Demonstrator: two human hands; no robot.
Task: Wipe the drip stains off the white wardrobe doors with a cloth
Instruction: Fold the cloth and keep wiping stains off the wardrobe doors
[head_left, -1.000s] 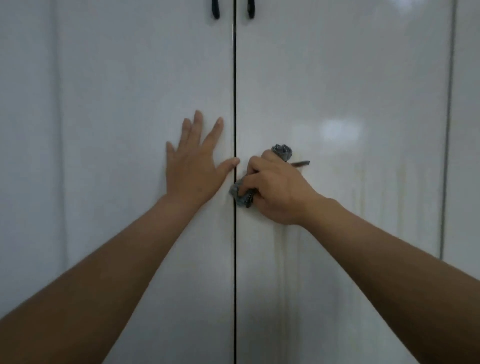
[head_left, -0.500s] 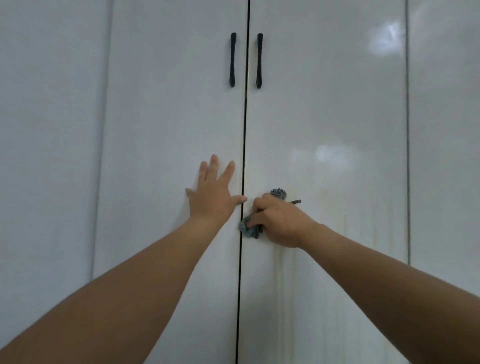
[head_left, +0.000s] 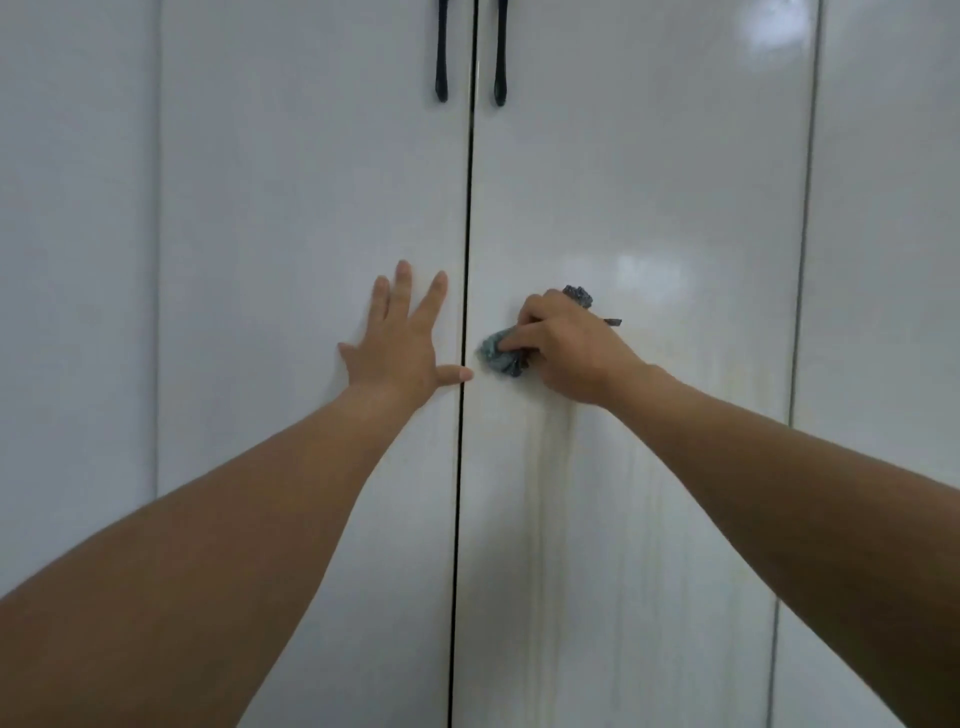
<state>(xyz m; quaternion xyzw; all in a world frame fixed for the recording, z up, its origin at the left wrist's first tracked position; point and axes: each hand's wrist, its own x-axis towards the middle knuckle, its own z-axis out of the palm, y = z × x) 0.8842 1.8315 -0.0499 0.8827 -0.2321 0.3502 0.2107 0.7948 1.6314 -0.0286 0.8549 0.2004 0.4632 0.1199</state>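
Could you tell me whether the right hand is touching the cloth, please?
Touching. The head view shows the right hand gripping the bunched cloth, which sticks out on either side of its curled fingers.

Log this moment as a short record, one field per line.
left hand: flat, fingers spread, pressed on the left door
right hand: grips the cloth against the right door
cloth: grey-blue, bunched
drip stains: faint yellowish streaks down the right door, below the right hand
handles: two, black, at the top, one per door
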